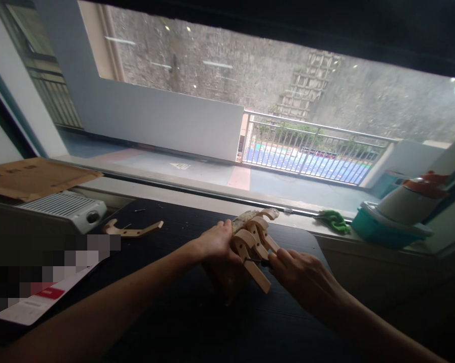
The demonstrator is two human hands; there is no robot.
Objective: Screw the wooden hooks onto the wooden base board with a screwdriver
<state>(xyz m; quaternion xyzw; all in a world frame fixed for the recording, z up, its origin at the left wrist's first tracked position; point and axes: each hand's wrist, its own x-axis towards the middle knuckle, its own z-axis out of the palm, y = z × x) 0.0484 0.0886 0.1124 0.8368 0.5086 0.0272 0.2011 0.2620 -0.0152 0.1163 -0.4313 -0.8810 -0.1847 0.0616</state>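
Observation:
My left hand (217, 243) is closed around a light wooden model (252, 237) made of curved plywood pieces, holding it on the black table (182, 322). My right hand (297, 272) pinches a small dark tool, apparently a screwdriver (258, 261), whose tip touches the model's lower curved pieces. Both hands meet at the model near the table's far middle.
A loose curved wooden piece (133, 230) lies on the table to the left. A white ribbed device (67, 207) and cardboard (31, 176) sit at far left, a white printed sheet (42, 298) near my left arm. A green cloth (334, 220) and teal container (386, 227) rest on the window sill.

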